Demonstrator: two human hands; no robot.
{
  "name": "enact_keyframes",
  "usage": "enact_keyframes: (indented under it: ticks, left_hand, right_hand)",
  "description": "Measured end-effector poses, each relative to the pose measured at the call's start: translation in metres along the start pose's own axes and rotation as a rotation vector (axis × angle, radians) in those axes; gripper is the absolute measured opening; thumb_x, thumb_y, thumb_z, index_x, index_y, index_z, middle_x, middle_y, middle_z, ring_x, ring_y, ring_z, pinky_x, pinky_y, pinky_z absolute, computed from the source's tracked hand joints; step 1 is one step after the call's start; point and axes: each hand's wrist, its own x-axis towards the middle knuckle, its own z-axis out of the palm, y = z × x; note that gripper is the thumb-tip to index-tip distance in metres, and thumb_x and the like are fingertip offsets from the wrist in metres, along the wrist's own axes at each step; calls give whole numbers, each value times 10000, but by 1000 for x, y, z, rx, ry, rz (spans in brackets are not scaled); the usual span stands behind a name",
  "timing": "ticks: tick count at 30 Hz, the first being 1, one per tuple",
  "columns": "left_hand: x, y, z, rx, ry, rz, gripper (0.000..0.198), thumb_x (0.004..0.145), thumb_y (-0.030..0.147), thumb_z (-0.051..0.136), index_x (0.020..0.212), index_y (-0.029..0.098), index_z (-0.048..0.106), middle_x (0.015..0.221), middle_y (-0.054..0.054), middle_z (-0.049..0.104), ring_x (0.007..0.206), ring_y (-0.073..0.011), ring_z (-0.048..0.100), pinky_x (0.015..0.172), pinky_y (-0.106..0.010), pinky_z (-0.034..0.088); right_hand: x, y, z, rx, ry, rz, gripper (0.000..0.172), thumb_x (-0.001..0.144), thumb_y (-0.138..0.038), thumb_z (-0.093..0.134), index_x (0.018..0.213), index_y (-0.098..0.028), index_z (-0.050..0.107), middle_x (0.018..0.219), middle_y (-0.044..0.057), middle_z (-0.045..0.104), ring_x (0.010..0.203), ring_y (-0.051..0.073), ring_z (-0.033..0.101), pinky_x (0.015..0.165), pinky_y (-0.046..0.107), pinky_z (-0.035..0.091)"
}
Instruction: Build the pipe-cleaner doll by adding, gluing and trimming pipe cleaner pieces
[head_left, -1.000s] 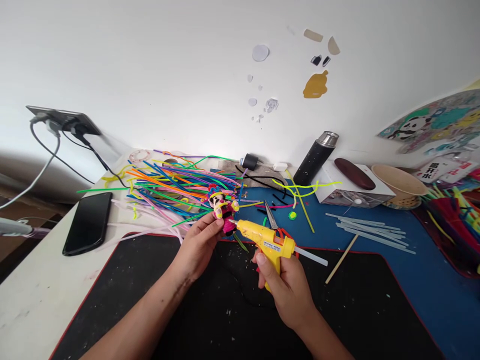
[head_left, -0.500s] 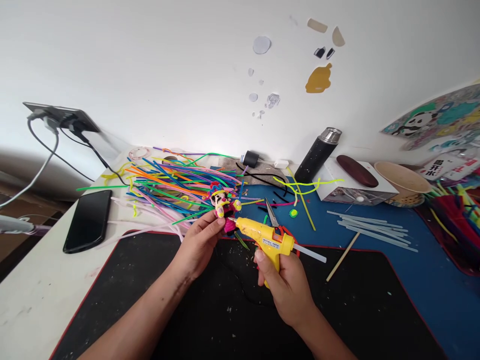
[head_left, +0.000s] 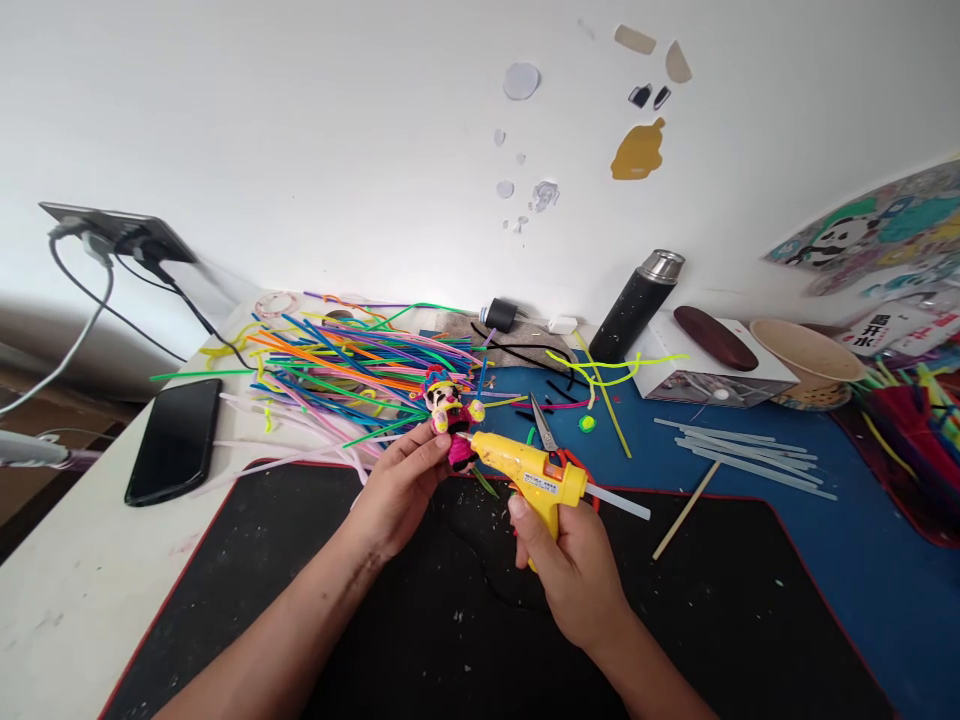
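At the middle of the desk, our left hand point(head_left: 411, 470) has one small fuzzy figurine, pink body, yellow trim, blue-and-red headpiece point(head_left: 448, 412), pinched low on its side. Clock directions below are from the figurine as seen. Our right hand point(head_left: 574, 570), at 4 o'clock, is wrapped round the grip of one yellow plastic glue gun point(head_left: 525, 468), nozzle aimed at the pink body. Can't tell whether nozzle and body touch.

Hidden: left fingertips behind the figurine; most of the gun's trigger under our right hand; part of the orange-red-handled metal scissors point(head_left: 544, 428) behind the gun, 3 o'clock. Figurine detail too small to read. Both our forearms run off the bottom edge. Multicoloured bag point(head_left: 907, 480) at far 3 o'clock is cut off by the frame.

Counts: one translucent glue stick point(head_left: 619, 503) out of the gun's rear; loose pile of clear glue sticks point(head_left: 754, 455) at 3 o'clock, we make it at least six, overlapping. One thin pale wooden stick point(head_left: 685, 512) just beside the pile. One black glossy phone point(head_left: 174, 442), 9 o'clock. One black thermos with steel cap point(head_left: 634, 310), 2 o'clock. Multicoloured fuzzy stems point(head_left: 360, 350), 10 o'clock, too tangled to count. One black red-edged mat point(head_left: 420, 640), 6 o'clock.
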Motion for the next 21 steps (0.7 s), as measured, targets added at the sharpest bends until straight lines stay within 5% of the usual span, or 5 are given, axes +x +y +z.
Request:
enact_keyframes:
  ticks: [21]
  left_hand:
    - [1, -1, -2, -18, -3, -17, 245, 738, 321, 951, 814, 144, 800, 818, -59, 762, 779, -183, 696, 750, -293, 595]
  right_hand:
    - [1, -3, 0, -6, -12, 13, 494, 1045, -515, 519, 636, -238, 537, 519, 1, 580, 496, 162, 584, 507, 264, 440]
